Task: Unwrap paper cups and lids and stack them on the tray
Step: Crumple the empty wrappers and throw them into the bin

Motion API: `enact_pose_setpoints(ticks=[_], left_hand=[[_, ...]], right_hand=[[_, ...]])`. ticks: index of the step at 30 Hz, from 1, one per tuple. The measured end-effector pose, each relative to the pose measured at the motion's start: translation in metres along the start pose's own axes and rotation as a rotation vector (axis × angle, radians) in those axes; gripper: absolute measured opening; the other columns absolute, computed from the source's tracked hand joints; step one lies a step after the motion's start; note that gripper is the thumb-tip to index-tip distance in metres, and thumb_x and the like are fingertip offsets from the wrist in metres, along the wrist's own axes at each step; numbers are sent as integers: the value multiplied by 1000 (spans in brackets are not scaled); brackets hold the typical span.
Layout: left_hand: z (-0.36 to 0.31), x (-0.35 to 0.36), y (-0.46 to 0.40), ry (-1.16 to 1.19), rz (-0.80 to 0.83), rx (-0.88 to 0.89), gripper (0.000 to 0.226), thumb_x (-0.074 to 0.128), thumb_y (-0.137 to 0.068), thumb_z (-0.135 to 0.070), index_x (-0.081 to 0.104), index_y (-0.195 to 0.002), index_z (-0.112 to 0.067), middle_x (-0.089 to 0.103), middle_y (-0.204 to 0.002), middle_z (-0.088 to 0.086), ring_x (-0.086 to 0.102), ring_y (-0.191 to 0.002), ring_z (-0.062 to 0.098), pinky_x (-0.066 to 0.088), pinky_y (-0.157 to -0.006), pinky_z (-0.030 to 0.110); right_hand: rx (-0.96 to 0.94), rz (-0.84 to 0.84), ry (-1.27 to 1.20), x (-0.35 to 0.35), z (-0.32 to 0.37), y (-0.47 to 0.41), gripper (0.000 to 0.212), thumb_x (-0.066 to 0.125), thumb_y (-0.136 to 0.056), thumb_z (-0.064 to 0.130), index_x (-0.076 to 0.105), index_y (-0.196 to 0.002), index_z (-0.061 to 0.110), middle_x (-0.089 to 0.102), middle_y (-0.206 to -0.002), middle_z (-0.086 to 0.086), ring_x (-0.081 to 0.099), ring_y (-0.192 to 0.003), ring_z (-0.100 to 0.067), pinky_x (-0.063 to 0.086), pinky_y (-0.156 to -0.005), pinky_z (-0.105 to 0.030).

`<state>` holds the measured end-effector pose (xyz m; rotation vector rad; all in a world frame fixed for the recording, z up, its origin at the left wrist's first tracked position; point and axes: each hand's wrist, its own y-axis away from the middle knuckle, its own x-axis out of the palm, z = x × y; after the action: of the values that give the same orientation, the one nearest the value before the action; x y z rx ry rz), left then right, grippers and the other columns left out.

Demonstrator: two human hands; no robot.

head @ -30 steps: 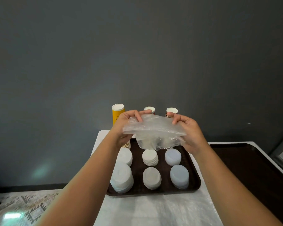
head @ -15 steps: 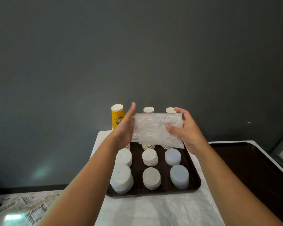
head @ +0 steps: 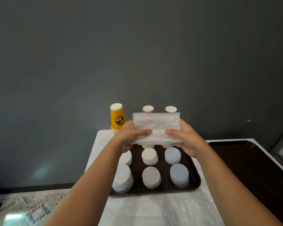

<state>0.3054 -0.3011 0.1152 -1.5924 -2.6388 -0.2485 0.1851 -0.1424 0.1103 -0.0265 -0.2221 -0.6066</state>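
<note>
At frame centre, my left hand (head: 129, 136) and right hand (head: 185, 137) pinch the folded plastic wrap (head: 157, 126) above the tray (head: 195, 185); stacking looks done, so next I'd discard it.

I can read no text; the yellow cup (head: 117, 118) carries a cartoon print with a line too small to make out.

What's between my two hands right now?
In the head view, a folded sheet of clear plastic wrap spans between the left hand and right hand, which both grip it.
</note>
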Motion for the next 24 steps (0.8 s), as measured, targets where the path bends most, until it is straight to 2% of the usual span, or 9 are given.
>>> enact_pose_setpoints(ticks=[7, 10, 13, 15, 17, 19, 21, 24], left_hand=[[2, 1, -4, 137, 31, 0, 31, 61, -81, 11, 64, -108, -5, 72, -97, 7, 69, -88, 19, 58, -79, 29], [1, 3, -6, 169, 39, 42, 28, 60, -82, 12, 66, -101, -7, 74, -88, 3, 69, -86, 17, 58, -74, 26], [-3, 6, -3, 132, 69, 90, 25, 60, -82, 9, 70, -96, -9, 73, -89, 3, 68, -87, 16, 56, -71, 25], [-7, 8, -1, 89, 98, 137, 29, 59, -83, 8, 76, -83, -16, 74, -92, 3, 69, -89, 17, 56, -72, 25], [-10, 9, 0, 34, 134, 181, 34, 58, -83, 7, 77, -72, -19, 72, -105, 7, 66, -103, 24, 55, -84, 35], [-9, 10, -1, -34, 114, 231, 46, 54, -82, 13, 73, -57, -20, 70, -111, 6, 63, -110, 27, 53, -86, 42], [-7, 10, -2, -106, 70, 299, 58, 44, -79, 22, 66, -45, -19, 70, -109, 6, 62, -110, 24, 54, -82, 40], [-3, 10, -5, -159, -24, 409, 64, 37, -75, 26, 62, -40, -21, 69, -106, 1, 60, -112, 22, 51, -84, 32]], right_hand=[[-36, -40, -54, -3, 2, -5, 33, 58, -86, -7, 59, -110, 14, 70, -97, -2, 70, -83, -12, 55, -61, -23], [-40, -49, -108, -2, 1, -7, 30, 56, -85, -8, 58, -106, 13, 69, -91, 0, 69, -76, -8, 54, -58, -20], [-47, -18, -114, -2, 3, -8, 32, 54, -84, -14, 61, -102, 11, 71, -82, 3, 69, -72, -7, 51, -54, -18], [-66, -6, -110, 0, 6, -7, 35, 50, -85, -17, 68, -86, 13, 71, -81, 1, 67, -66, -7, 48, -48, -17], [-70, -26, -107, 2, 7, -7, 47, 47, -87, -15, 68, -60, 18, 69, -86, 0, 64, -64, -9, 44, -42, -16], [-68, -48, -32, 3, 7, -7, 56, 43, -87, -16, 62, -49, 20, 65, -94, 1, 60, -74, -14, 42, -42, -16], [-77, -76, 29, 2, 7, -9, 50, 42, -87, -15, 61, -57, 20, 62, -99, 2, 56, -84, -16, 43, -48, -16], [-58, -62, -32, 0, 12, -9, 21, 47, -96, 9, 63, -103, 20, 59, -105, 1, 55, -94, -14, 49, -74, -29]])
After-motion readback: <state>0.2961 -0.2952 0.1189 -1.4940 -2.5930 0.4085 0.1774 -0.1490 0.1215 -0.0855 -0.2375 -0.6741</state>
